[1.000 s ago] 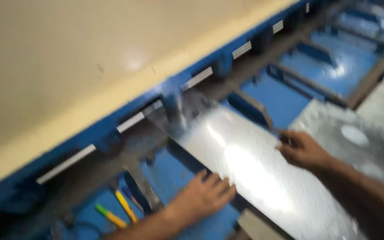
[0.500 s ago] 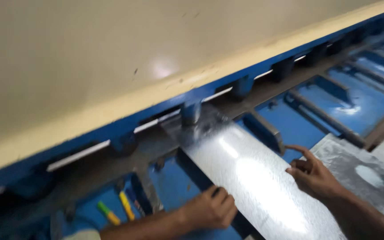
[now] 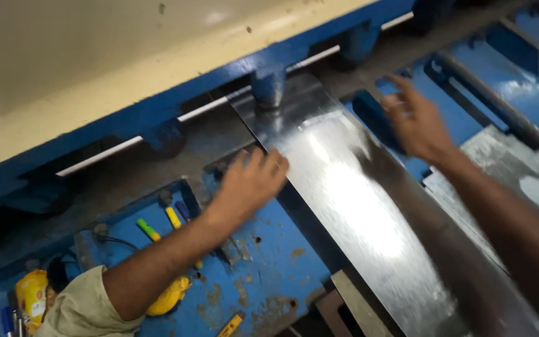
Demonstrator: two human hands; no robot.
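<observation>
- A long shiny metal sheet (image 3: 357,206) is lying diagonally across the blue machine bed (image 3: 263,274), its far end sitting under the cream-and-blue beam (image 3: 157,118) and against a blue round clamp foot (image 3: 268,87).
- The sheet's left long edge is running beside a dark slot in the bed; its right long edge is lying next to a duller grey sheet (image 3: 519,181), with blue rails (image 3: 488,93) beyond.
- Open bed surface is showing to the left of the sheet, around the forearm; the narrow gap under the beam is taking up the far side.
- A recessed blue tray (image 3: 126,249) in the bed is holding yellow and blue markers (image 3: 173,217), a yellow lump (image 3: 166,296) and a yellow packet (image 3: 32,293).
- Left hand (image 3: 247,184) is resting flat, fingers loosely spread, fingertips touching the sheet's left edge near the far end; it is gripping nothing.
- Right hand (image 3: 416,122) is hovering open over the sheet's right edge, fingers spread and blurred; contact with the sheet cannot be told.
- The sheet is lying between the two hands, its near end running out of frame.
</observation>
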